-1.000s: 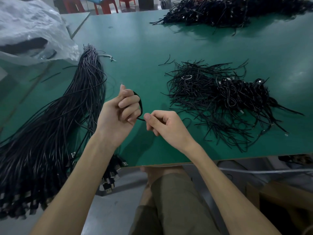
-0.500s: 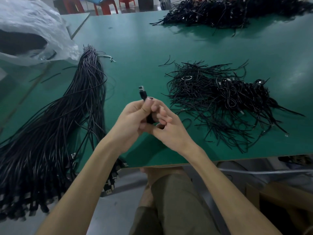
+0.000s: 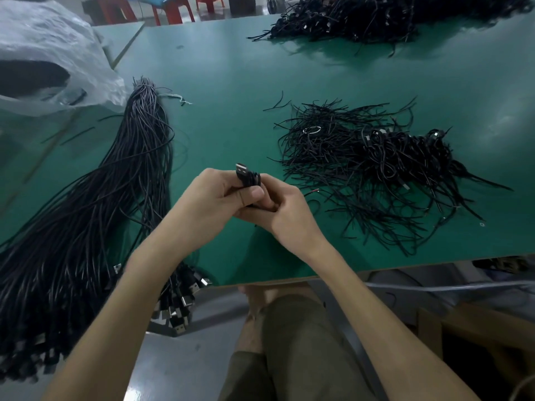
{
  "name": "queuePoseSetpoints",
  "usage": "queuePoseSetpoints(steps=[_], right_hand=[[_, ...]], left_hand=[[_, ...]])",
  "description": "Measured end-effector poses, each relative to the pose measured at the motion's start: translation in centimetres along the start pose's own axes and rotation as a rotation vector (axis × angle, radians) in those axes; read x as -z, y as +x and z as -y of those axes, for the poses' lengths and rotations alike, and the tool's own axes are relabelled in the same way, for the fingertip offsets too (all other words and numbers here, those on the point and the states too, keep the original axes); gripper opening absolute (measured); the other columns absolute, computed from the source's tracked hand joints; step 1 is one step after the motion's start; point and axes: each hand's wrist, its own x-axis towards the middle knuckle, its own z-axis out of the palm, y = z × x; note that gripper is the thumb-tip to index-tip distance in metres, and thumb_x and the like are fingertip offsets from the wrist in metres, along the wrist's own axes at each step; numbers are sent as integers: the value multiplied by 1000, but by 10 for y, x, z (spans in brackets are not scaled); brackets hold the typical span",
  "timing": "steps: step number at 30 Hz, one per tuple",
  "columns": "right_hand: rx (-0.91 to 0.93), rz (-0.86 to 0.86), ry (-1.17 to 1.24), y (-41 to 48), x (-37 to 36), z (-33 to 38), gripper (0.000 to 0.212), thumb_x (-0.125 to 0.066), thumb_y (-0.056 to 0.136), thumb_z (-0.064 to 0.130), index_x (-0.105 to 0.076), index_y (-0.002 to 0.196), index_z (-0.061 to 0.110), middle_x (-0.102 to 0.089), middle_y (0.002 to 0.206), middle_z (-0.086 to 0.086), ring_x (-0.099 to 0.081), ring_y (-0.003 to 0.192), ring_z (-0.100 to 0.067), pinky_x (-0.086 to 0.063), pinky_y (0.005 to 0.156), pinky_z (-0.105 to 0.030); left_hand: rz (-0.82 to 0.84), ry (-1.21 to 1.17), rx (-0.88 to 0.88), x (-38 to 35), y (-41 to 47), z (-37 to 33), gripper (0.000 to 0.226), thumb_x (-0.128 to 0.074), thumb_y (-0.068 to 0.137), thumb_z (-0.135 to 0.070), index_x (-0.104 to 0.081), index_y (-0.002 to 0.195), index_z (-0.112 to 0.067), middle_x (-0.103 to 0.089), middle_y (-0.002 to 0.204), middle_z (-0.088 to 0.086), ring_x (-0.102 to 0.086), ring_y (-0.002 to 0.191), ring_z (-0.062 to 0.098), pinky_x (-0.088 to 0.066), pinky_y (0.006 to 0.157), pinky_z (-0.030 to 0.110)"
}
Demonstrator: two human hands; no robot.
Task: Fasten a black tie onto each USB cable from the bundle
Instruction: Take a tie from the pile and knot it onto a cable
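- I read the left hand as clamped on a small coiled black USB cable. Its fingers curl round the coil, the thumb presses on top, and the silver plug pokes up. It is held at frame centre, above the green bench.
- The right hand meets it from the right, fingers curled in against the same coil. Whether they pinch a tie is hidden.
- My judgement: this 1 coil is being bound.
- The long bundle of black USB cables lies at frame left and the heap of thin black ties at right centre, both apart from the 2 hands.
- Next, I would keep the coil tight while the tie ends are twisted closed.
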Motion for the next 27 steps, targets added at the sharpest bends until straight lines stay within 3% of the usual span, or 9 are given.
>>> queuePoseSetpoints(steps=[3,6,9,12,13,16,21,25,27], right_hand=[[49,-20,17,0,0,-5,26,-78,79,12,-72,104,18,-72,97,-14,-66,94,-40,-54,82,-65],[48,-44,-25,2,3,-10,25,-72,83,6,-72,107,14,-73,100,-14,-66,99,-45,-55,81,-65],[23,-54,-93,2,2,-10,26,-78,81,12,-74,107,13,-75,96,-4,-67,93,-34,-58,83,-54],[1,3,-217,0,1,-8,18,-79,83,20,-75,101,20,-73,86,14,-63,79,-4,-52,74,-23],[-4,14,-258,0,0,-8,15,-78,85,22,-75,100,21,-73,87,15,-64,81,-3,-52,74,-24],[0,19,-340,-2,-2,-6,14,-76,89,21,-75,103,18,-75,97,5,-69,93,-17,-54,84,-45],[45,-17,-464,-4,-4,-3,5,-70,96,15,-71,99,11,-63,87,11,-60,81,-13,-51,76,-44],[126,49,-726,-7,-9,2,7,-59,102,9,-62,96,8,-58,87,1,-59,80,-29,-49,73,-52],[138,84,-827,-8,-9,5,12,-52,100,1,-61,100,9,-55,89,0,-57,81,-30,-49,74,-51]], left_hand=[[-148,266,-45,-8,-5,0,15,-72,94,-23,-79,82,-29,-69,80,-9,-61,74,0,-39,67,14],[-247,341,-83,-13,-8,3,10,-74,91,-32,-81,90,-25,-59,89,-5,-56,79,4,-36,67,10],[-275,322,-36,-7,-7,6,13,-74,84,-45,-74,77,-34,-62,84,-6,-57,76,6,-38,63,13],[-283,313,27,1,-6,10,12,-82,81,-41,-80,86,-31,-69,71,-22,-64,77,-8,-43,62,7],[-295,313,48,3,-5,11,12,-84,80,-40,-81,87,-31,-67,64,-27,-65,74,-10,-43,61,5],[-322,341,90,3,-6,12,12,-83,79,-48,-78,79,-37,-64,58,-34,-66,70,-7,-45,56,8],[-392,378,112,7,-11,15,29,-77,81,-55,-70,72,-29,-69,60,-22,-64,57,-1,-41,47,14],[-257,496,178,19,-10,21,33,-75,81,-58,-70,79,-26,-71,61,-6,-67,63,8,-55,63,36],[-184,545,165,26,-9,25,40,-73,79,-63,-68,86,-24,-71,69,-5,-69,70,12,-57,71,39]])
